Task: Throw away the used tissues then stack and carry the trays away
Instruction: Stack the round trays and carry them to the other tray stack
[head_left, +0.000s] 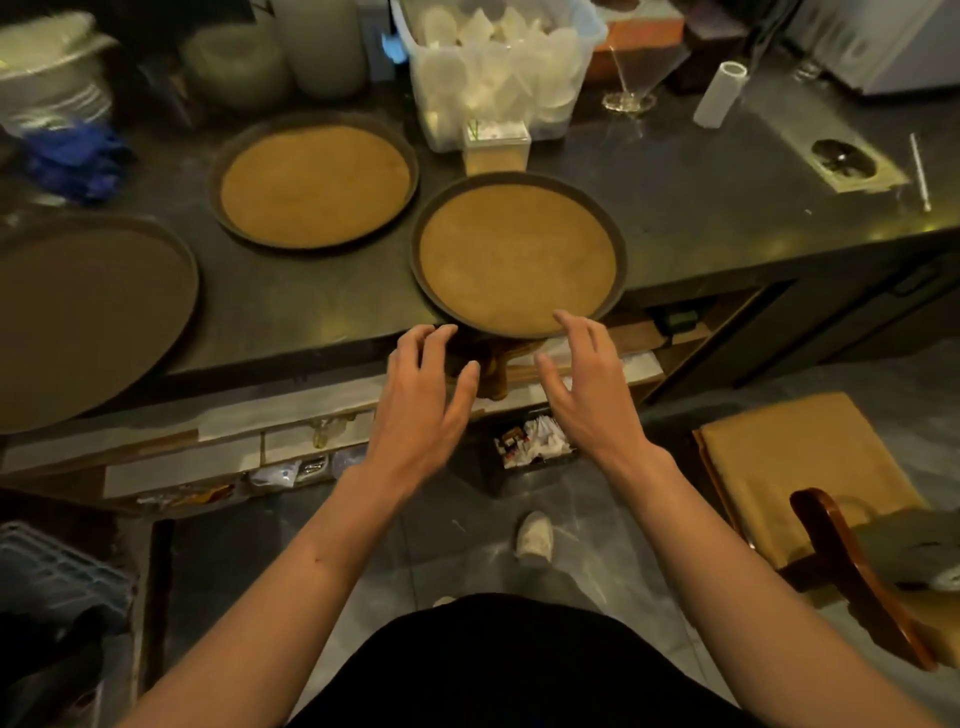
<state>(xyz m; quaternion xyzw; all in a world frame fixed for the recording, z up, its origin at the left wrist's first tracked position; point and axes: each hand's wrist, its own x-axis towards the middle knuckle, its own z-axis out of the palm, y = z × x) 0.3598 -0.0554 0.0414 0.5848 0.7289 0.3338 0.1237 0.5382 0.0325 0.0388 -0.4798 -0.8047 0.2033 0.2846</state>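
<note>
Three round dark-rimmed trays lie on the dark counter. The nearest tray (518, 258) has a tan cork lining and overhangs the counter's front edge. A second cork-lined tray (315, 183) sits behind it to the left. A third, darker tray (78, 317) lies at the far left. My left hand (422, 402) is open, fingers spread, just below the nearest tray's front rim. My right hand (584, 382) is open too, its fingertips touching or nearly touching that rim. Neither hand holds anything. A black bin (530, 447) with crumpled white tissues stands under the counter.
A clear plastic tub (498, 67) of white cups stands behind the trays, with a small napkin box (496, 148) in front of it. A martini glass (631, 78) and a white roll (719, 93) stand at right. A wooden chair with a tan cushion (800, 467) is at lower right. Blue gloves (72, 161) lie at left.
</note>
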